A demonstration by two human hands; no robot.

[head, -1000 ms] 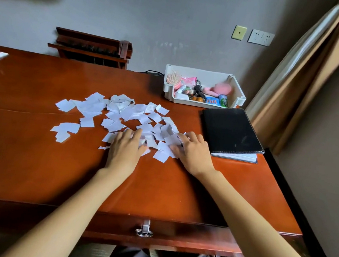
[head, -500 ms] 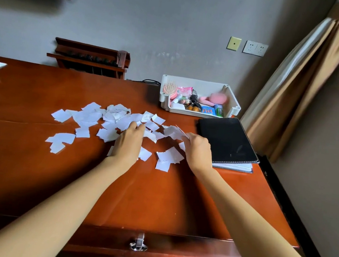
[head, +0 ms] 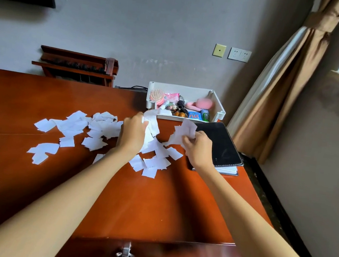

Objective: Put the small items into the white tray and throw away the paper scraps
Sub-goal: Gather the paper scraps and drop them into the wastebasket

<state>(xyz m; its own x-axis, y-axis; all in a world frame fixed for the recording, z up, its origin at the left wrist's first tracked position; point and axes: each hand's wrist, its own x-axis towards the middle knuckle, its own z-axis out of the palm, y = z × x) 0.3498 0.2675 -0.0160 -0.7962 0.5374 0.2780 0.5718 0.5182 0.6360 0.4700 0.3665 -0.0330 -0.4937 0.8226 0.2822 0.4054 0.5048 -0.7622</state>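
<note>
Head view: both hands have lifted off the table [head: 154,207] since a moment ago, when they lay flat on it raking the scraps [head: 72,126] together. Now the left hand [head: 132,133] has its grip closed on a bunch of paper. The right hand [head: 198,148] pinches another bunch, and both are held just above the right end of the spread.

So gathering has turned into picking up. I judge the throwing-away step begun, with most scraps still lying to the left and under the hands. The small items [head: 179,107] already sit in the tray [head: 217,110] at the table's far edge, so that half looks done. Where the paper is to be thrown does not show.

The notebook [head: 220,145] lies just beside the right hand. The tray is near behind the raised paper, so a loose piece could drop among the items. The table's near side is bare wood up to the front edge. Its right edge lies close past the notebook, with the curtain [head: 275,94] beyond.
</note>
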